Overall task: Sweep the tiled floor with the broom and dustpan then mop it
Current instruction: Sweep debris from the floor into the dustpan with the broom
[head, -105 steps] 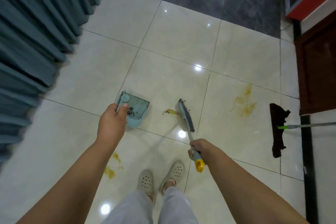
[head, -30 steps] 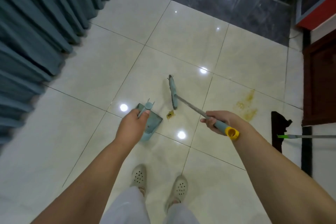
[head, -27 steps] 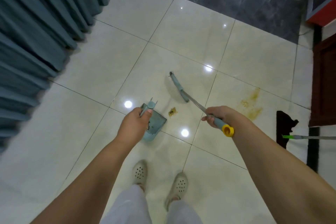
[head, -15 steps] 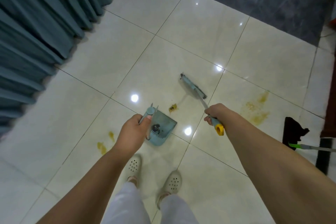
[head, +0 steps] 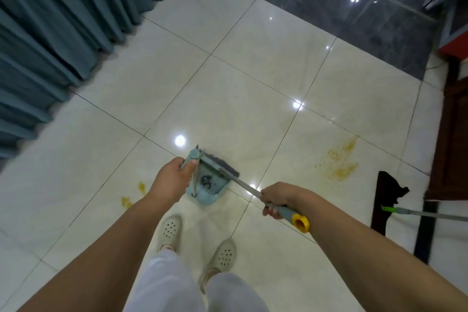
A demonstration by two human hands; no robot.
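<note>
Sweeping is under way, mopping not begun. Right hand [head: 278, 197] grips the broom [head: 220, 166] handle, bristles at the dustpan [head: 207, 187] mouth; left hand [head: 174, 177] holds the dustpan's upright handle. Dark debris lies in the pan. Yellow spill [head: 339, 159] at 3 o'clock of the pan and yellow spots [head: 134, 192] at 9 o'clock remain. Mop [head: 385, 208] lies unused on the tiled floor [head: 253, 83], far right.
</note>
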